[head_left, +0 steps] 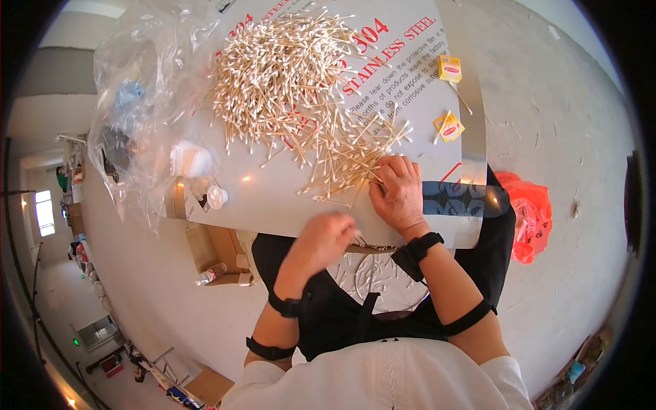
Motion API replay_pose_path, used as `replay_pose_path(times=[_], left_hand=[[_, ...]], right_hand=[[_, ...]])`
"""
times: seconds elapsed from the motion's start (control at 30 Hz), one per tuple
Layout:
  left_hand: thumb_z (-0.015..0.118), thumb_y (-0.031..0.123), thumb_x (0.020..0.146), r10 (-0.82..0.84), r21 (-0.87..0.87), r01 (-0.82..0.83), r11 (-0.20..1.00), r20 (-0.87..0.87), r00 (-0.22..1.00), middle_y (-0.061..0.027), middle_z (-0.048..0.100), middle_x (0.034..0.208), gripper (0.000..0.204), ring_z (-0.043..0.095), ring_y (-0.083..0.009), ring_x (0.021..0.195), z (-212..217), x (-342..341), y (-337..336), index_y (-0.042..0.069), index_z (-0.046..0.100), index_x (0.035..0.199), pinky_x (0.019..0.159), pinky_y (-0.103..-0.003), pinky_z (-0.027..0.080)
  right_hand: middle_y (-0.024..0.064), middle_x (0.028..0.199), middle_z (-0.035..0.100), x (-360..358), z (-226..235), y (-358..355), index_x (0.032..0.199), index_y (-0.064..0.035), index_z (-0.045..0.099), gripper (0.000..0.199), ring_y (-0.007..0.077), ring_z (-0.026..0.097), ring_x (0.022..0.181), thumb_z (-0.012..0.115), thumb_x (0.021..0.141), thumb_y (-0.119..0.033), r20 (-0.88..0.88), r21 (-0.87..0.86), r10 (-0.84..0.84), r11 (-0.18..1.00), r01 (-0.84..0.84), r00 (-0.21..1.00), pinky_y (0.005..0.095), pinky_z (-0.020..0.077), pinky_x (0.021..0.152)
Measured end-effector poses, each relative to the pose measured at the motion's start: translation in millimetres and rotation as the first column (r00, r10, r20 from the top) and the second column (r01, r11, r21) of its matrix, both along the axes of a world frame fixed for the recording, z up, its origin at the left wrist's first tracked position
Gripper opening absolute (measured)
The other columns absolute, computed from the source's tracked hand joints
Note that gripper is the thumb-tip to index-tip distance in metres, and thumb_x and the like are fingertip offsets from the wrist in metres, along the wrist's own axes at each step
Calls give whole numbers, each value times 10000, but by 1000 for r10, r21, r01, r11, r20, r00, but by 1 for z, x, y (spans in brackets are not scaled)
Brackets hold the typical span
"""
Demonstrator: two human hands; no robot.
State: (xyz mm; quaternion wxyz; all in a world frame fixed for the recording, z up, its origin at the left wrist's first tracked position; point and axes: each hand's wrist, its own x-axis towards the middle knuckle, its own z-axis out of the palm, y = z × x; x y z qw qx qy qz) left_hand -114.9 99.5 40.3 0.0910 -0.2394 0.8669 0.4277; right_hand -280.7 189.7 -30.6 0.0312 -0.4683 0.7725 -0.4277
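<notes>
A big loose heap of cotton swabs (280,75) with white tips and pale wooden sticks covers the far middle of the sheet-covered table (266,201). A thinner spread of swabs trails from it toward me. My right hand (398,195) rests at the near right end of this spread, its fingers curled down over the swab sticks. Closer to me, by the table's front edge, my left hand (322,240) is closed and somewhat blurred. Thin sticks show just beyond its fingertips, but what it pinches is unclear.
Two small yellow boxes (449,128) lie on the right, a swab beside each. Crumpled clear plastic (147,89), a white tub (191,160) and a small round white container (216,197) are at left. A red bag (529,215) and a cardboard box (212,256) flank my legs.
</notes>
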Motion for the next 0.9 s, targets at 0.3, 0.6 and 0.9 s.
replay_pose_path(times=[0.3,0.6,0.9], left_hand=[[685,50,816,255,-455,-435,777,-405,878,-133,623,908,127,620,-328,882,-12,-103,-135,64,671,941,785,-423,495],[759,109,732,-42,-748,-240,619,-336,941,-91,583,845,98,552,-314,871,-38,-114,-126,62,683,772,762,-443,457],[747,394,783,298,-641,-450,622,-338,893,-207,654,930,412,610,-370,943,-25,-140,-134,-7,666,828,799,-484,490]], right_hand=[[60,992,592,-1,4,2,794,-65,581,158,275,551,927,689,679,-62,53,18,29,999,-30,998,392,407,816],[65,996,586,-4,3,3,822,-57,588,162,271,549,914,670,683,-59,47,1,39,999,-39,998,399,411,808],[71,989,584,-4,6,4,823,-54,589,152,273,546,917,664,692,-64,52,11,37,999,-38,998,399,408,806]])
